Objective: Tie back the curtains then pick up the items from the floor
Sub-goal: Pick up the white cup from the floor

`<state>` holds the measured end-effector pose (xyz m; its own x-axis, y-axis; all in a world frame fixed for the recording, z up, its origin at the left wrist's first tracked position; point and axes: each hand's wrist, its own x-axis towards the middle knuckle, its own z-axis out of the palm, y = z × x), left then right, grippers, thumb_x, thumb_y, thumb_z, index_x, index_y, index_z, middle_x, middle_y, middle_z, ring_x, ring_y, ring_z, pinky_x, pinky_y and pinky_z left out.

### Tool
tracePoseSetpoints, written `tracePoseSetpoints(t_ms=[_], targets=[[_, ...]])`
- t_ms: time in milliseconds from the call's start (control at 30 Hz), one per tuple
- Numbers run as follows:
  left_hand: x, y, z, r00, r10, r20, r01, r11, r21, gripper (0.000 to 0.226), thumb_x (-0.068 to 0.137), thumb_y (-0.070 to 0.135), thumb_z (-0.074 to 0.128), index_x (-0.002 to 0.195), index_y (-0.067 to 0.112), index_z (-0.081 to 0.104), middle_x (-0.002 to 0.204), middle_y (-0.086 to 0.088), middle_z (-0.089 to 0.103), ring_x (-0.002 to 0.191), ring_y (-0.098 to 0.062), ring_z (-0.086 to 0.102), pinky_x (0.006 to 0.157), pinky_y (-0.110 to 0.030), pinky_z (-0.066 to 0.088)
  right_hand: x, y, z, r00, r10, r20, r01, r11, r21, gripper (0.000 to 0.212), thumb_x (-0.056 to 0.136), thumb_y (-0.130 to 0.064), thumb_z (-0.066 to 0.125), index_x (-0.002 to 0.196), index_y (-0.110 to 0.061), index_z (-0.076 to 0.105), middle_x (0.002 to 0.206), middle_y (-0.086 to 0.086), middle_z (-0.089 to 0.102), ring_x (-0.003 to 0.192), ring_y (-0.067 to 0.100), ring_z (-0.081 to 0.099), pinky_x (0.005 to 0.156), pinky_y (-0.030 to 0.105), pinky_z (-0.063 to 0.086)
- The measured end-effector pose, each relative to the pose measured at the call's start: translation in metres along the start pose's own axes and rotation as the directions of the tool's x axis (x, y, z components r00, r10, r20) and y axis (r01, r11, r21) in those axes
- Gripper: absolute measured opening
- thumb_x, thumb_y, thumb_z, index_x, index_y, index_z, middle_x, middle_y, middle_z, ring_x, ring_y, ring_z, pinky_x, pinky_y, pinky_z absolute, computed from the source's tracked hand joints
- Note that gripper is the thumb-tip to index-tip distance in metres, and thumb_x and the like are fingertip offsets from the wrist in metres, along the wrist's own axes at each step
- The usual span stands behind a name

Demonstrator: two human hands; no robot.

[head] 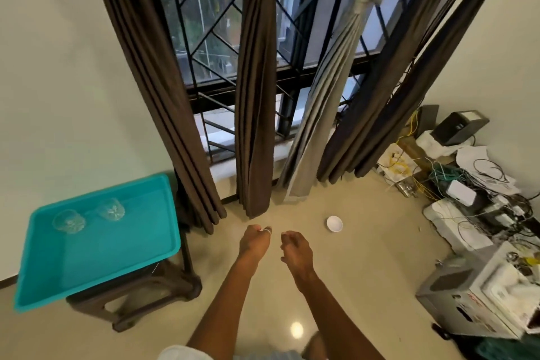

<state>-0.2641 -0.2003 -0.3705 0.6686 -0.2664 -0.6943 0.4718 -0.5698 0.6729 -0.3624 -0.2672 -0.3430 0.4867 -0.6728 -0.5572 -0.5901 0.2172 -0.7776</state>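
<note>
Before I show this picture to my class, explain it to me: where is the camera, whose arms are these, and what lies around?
No machine here: a person wears one wide camera on the head, looking down, so the arms are their own. The left hand and right hand reach out over the floor; the right holds nothing, the left's grip is unclear. A white bowl lies on the floor. A teal tray on a brown stool holds two clear glasses. The grey curtain is knotted; the brown curtains hang loose.

Soft daylight from the window (210,38), glare spot on glossy floor (365,266), wide-angle bowing at edges.
</note>
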Motion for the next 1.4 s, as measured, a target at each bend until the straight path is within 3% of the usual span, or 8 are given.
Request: tracePoseSetpoints(t_ms=[167,400,667,833,1067,1400], targets=[[-0.022,0.019,0.077,0.998,0.048,-0.044,-0.046,0.998,0.037,0.044,0.090,0.042,0.055,0.128,0.020,0.055,0.123,-0.010,0.066,0.112,-0.033,0.064,0.098,-0.047,0.053,0.023,0.004,-0.084,0.999,0.032,-0.025,-0.029,0.993,0.115,0.012,0.100,-0.025,0.053,0.098,-0.024,0.064,0.091,0.000,0.067,0.080,0.018,0.064,0.084,0.044,0.058],[-0.050,0.030,0.169,0.993,0.091,-0.076,-0.088,0.995,0.043,0.039,0.096,0.036,0.057,0.131,0.018,0.054,0.122,-0.006,0.066,0.109,-0.028,0.065,0.096,-0.043,0.054,0.049,0.020,-0.162,0.997,0.066,-0.028,-0.059,0.980,0.190,0.013,0.099,-0.022,0.053,0.102,-0.019,0.065,0.091,0.000,0.068,0.075,0.016,0.064,0.081,0.042,0.059],[-0.034,0.065,0.215,0.996,0.053,-0.071,-0.048,0.997,0.068,0.040,0.096,0.037,0.058,0.131,0.019,0.053,0.122,-0.006,0.066,0.109,-0.028,0.065,0.097,-0.042,0.054,0.083,0.023,-0.197,0.995,0.103,-0.012,-0.100,0.980,0.169,0.016,0.098,-0.025,0.051,0.100,-0.020,0.066,0.096,0.001,0.070,0.085,0.019,0.068,0.084,0.043,0.059],[0.014,0.092,0.259,1.000,-0.002,-0.016,0.003,0.999,0.052,0.046,0.088,0.041,0.060,0.129,0.019,0.055,0.119,-0.009,0.069,0.109,-0.029,0.065,0.097,-0.044,0.054,0.134,0.010,-0.237,0.997,0.060,-0.040,-0.059,0.998,0.025,0.014,0.094,-0.034,0.054,0.090,-0.031,0.066,0.093,-0.003,0.071,0.093,0.020,0.067,0.091,0.048,0.056],[0.053,0.158,0.320,0.998,-0.009,0.066,0.005,0.998,0.066,0.044,0.090,0.038,0.058,0.131,0.022,0.054,0.123,-0.009,0.066,0.109,-0.030,0.065,0.096,-0.041,0.054,0.190,-0.033,-0.293,0.987,0.103,-0.122,-0.090,0.991,0.103,0.018,0.099,-0.022,0.050,0.094,-0.022,0.067,0.099,0.007,0.069,0.093,0.027,0.068,0.075,0.040,0.060],[0.082,0.181,0.347,0.997,-0.070,-0.014,0.071,0.994,0.084,0.040,0.088,0.039,0.058,0.121,0.018,0.057,0.112,-0.011,0.070,0.103,-0.032,0.066,0.092,-0.043,0.056,0.240,-0.053,-0.309,0.991,0.129,-0.029,-0.127,0.989,0.076,0.022,0.097,-0.017,0.051,0.081,-0.023,0.064,0.084,0.003,0.066,0.079,0.022,0.064,0.082,0.047,0.058]])
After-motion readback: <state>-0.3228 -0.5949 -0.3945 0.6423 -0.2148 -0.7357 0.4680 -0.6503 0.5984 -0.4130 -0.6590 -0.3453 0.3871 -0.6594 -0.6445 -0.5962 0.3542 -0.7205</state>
